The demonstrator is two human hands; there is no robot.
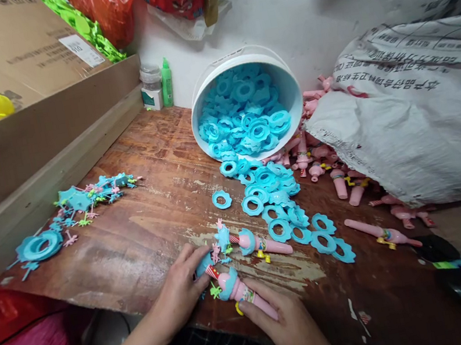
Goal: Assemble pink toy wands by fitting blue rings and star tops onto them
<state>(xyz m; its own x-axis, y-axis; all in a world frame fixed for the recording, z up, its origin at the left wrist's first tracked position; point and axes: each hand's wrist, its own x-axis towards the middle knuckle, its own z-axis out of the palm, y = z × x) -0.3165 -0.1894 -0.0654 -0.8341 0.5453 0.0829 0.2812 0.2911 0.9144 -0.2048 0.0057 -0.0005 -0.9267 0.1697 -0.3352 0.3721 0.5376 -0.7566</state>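
My right hand (283, 316) is closed around the handle of a pink plastic toy wand (236, 289). This wand has a scalloped blue collar and a red-and-white striped tip pointing up and left. At that tip, my left hand (182, 289) pinches a blue plastic piece (203, 264), mostly covered by its fingers. Small green and pink bits show around the piece. Just beyond my hands lies a second pink toy wand (269, 244) with a blue collar and a blue star-shaped top (222, 236). Loose blue scalloped rings (278, 230) lie behind it.
A white bucket (298, 99) lies tipped, spilling blue rings. Pink wands (338, 184) are heaped beside a white woven sack (409, 131); a single pink wand (375, 229) lies nearer. Star-shaped pieces (78, 199) and larger rings (39, 247) sit left, beside a wooden ledge (52, 161).
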